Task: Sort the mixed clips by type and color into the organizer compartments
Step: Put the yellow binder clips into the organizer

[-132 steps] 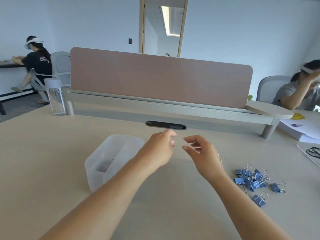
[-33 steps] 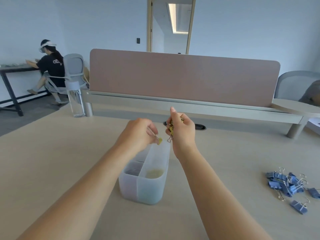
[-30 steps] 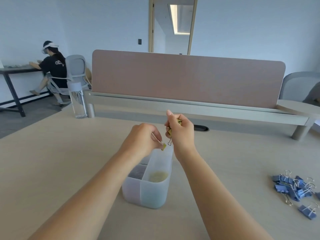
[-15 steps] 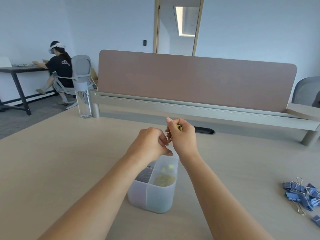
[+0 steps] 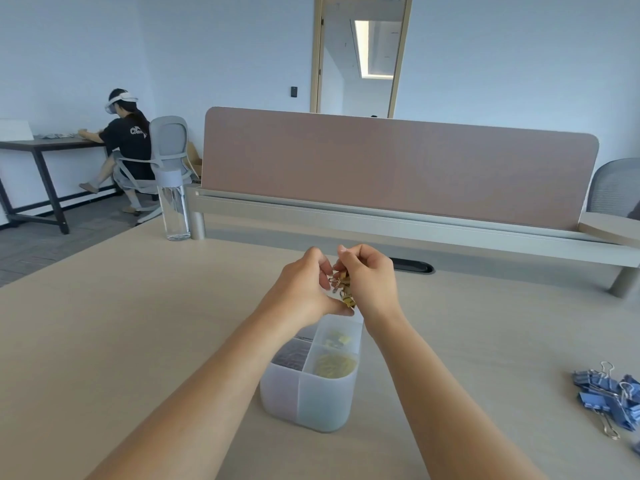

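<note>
Gold clips (image 5: 343,289), blue clips (image 5: 609,396), translucent white organizer (image 5: 311,407), perhaps yellow contents.

The pale beige worktop (image 5: 138,323) has a smooth, matt wood-look finish. The frosted translucent plastic organizer box (image 5: 311,400) looks milky and softly satin, its thin divider walls cloudy. The small gold-coloured metal clips (image 5: 343,289) glint between the hands. Near the worktop's right edge, the blue binder clips with shiny wire handles (image 5: 609,396) show matt painted bodies. The clear water bottle with grey cap (image 5: 173,206) is glossy, and the dusty-pink divider panel (image 5: 398,168) looks cloth-covered and matt.
</note>
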